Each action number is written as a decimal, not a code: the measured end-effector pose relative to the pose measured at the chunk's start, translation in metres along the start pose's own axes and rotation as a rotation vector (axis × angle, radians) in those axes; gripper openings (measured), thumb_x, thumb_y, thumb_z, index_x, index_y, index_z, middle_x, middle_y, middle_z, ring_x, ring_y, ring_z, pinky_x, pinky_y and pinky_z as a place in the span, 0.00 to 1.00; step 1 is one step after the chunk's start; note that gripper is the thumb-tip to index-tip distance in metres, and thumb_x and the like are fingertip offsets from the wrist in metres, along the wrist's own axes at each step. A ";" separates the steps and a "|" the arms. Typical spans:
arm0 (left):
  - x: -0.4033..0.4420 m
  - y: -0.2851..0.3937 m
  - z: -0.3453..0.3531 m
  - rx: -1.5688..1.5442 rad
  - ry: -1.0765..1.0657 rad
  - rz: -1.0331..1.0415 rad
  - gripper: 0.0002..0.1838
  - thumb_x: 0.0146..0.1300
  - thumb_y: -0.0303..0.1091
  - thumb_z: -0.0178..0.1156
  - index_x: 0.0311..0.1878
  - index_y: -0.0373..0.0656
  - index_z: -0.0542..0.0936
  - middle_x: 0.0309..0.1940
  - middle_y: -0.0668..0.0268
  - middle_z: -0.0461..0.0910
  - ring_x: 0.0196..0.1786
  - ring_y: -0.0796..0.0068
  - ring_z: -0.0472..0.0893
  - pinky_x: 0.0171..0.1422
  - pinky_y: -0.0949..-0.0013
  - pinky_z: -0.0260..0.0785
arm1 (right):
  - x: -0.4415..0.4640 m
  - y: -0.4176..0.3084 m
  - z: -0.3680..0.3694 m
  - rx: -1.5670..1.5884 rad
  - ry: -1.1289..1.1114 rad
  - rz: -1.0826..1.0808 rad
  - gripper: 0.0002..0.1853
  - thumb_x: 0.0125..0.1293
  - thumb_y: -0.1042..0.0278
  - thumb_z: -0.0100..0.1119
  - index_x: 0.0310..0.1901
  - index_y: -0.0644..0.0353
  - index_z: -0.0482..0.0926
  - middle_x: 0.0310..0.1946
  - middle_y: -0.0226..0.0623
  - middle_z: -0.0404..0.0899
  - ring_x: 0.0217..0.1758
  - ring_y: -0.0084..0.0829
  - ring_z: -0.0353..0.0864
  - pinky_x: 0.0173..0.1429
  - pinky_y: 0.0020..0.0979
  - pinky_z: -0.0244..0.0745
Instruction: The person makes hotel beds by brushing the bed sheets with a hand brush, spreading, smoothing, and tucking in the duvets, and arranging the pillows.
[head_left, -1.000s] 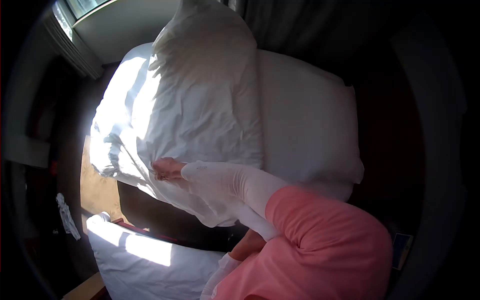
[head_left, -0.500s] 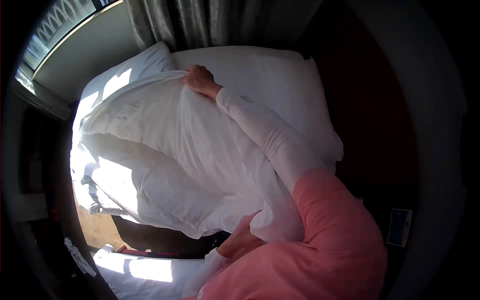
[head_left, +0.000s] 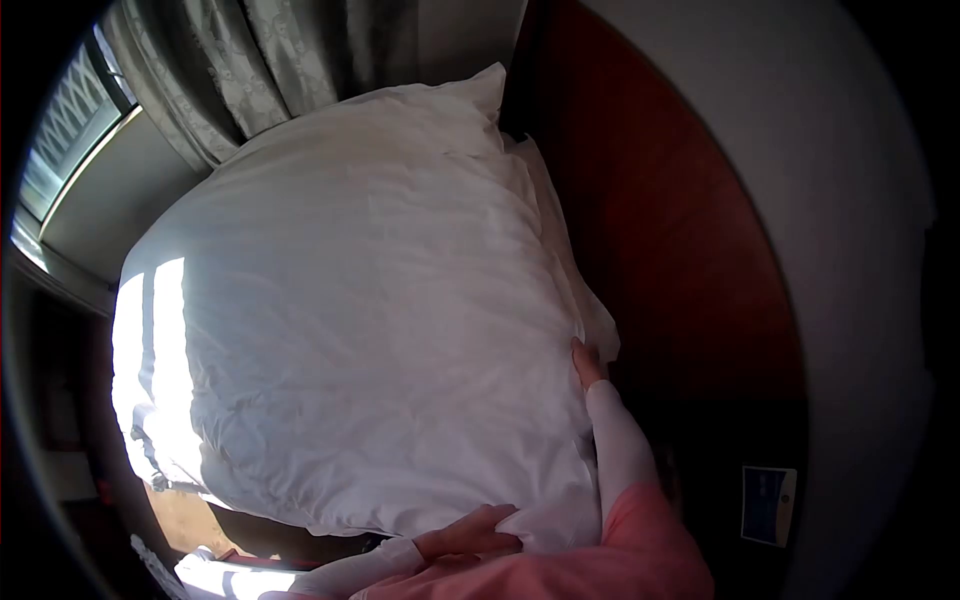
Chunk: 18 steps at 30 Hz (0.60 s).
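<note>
A large white duvet (head_left: 370,290) lies spread over the bed, puffed up and lightly creased. At its right edge my right hand (head_left: 588,362) has its fingers closed on the cloth. Lower down, near my body, my left hand (head_left: 472,532) grips the duvet's near corner, fingers partly hidden in the folds. Beneath the duvet's right side a strip of the white bottom sheet (head_left: 603,325) shows. The duvet's far corner stands up in a point beside the curtain.
A red-brown headboard (head_left: 660,190) runs along the right side of the bed. Grey curtains (head_left: 240,70) and a window (head_left: 75,130) are at the far left. A small blue panel (head_left: 768,505) is at lower right. Another white-covered surface (head_left: 235,580) lies at lower left.
My right hand has swept from the far middle of the bed back to the right edge. The duvet, bunched and lifted before, now covers the bed. My view has turned toward the headboard.
</note>
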<state>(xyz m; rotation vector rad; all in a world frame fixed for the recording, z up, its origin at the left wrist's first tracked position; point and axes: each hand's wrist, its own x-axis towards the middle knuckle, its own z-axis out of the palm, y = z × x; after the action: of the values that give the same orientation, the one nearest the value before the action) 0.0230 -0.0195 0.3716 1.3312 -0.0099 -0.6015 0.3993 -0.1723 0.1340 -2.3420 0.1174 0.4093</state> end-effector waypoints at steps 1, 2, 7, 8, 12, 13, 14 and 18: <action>0.001 0.005 -0.002 -0.002 0.019 -0.025 0.17 0.55 0.34 0.61 0.46 0.36 0.74 0.37 0.54 0.80 0.42 0.63 0.79 0.46 0.63 0.69 | 0.015 -0.002 0.006 -0.015 0.036 -0.048 0.27 0.55 0.50 0.52 0.31 0.76 0.78 0.33 0.62 0.79 0.41 0.54 0.79 0.48 0.43 0.71; 0.003 0.010 -0.003 -0.004 0.041 -0.044 0.17 0.55 0.36 0.61 0.46 0.37 0.75 0.38 0.52 0.79 0.42 0.58 0.79 0.46 0.62 0.69 | 0.046 -0.001 0.013 -0.094 0.088 -0.070 0.26 0.55 0.50 0.51 0.29 0.73 0.78 0.27 0.58 0.79 0.36 0.47 0.81 0.40 0.43 0.71; 0.007 0.086 -0.010 0.141 0.120 0.506 0.17 0.46 0.26 0.64 0.42 0.35 0.79 0.40 0.56 0.80 0.43 0.57 0.78 0.44 0.61 0.71 | -0.011 -0.351 -0.062 0.373 -0.146 -0.794 0.19 0.62 0.56 0.47 0.26 0.66 0.70 0.18 0.33 0.66 0.26 0.24 0.64 0.33 0.30 0.65; 0.016 0.096 -0.005 0.175 0.169 0.611 0.16 0.49 0.24 0.62 0.44 0.35 0.79 0.40 0.57 0.79 0.42 0.57 0.77 0.46 0.61 0.71 | -0.053 -0.397 -0.086 0.338 -0.057 -0.927 0.20 0.63 0.54 0.47 0.26 0.66 0.70 0.18 0.31 0.65 0.25 0.22 0.63 0.31 0.29 0.64; 0.078 0.030 0.016 0.048 0.125 0.331 0.16 0.54 0.22 0.58 0.49 0.37 0.78 0.42 0.59 0.79 0.45 0.65 0.78 0.49 0.67 0.70 | 0.024 -0.337 -0.127 0.191 0.185 -0.951 0.17 0.63 0.59 0.46 0.29 0.68 0.74 0.25 0.56 0.74 0.28 0.54 0.74 0.32 0.40 0.69; 0.095 0.006 0.021 -0.054 0.055 0.241 0.17 0.55 0.21 0.58 0.50 0.38 0.78 0.44 0.58 0.78 0.46 0.66 0.77 0.51 0.66 0.69 | 0.063 -0.287 -0.118 0.135 0.178 -0.796 0.18 0.61 0.59 0.45 0.31 0.68 0.76 0.28 0.57 0.76 0.33 0.56 0.76 0.36 0.42 0.70; 0.110 -0.015 0.031 -0.061 0.117 0.236 0.17 0.54 0.20 0.58 0.49 0.38 0.78 0.44 0.58 0.78 0.47 0.65 0.77 0.51 0.66 0.69 | 0.101 -0.234 -0.110 0.065 0.218 -0.731 0.18 0.62 0.59 0.45 0.31 0.68 0.76 0.30 0.58 0.76 0.34 0.57 0.76 0.38 0.43 0.70; 0.136 -0.040 0.032 -0.031 0.202 0.271 0.21 0.51 0.20 0.59 0.51 0.40 0.77 0.42 0.58 0.78 0.46 0.61 0.78 0.50 0.65 0.69 | 0.152 -0.146 -0.080 -0.044 0.181 -0.487 0.20 0.62 0.55 0.44 0.34 0.67 0.77 0.35 0.58 0.77 0.40 0.57 0.76 0.46 0.44 0.70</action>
<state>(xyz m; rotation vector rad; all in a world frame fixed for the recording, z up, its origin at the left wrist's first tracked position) 0.1118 -0.1093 0.2989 1.3283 -0.0162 -0.2360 0.5927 -0.1171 0.2355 -2.3460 -0.3739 -0.0408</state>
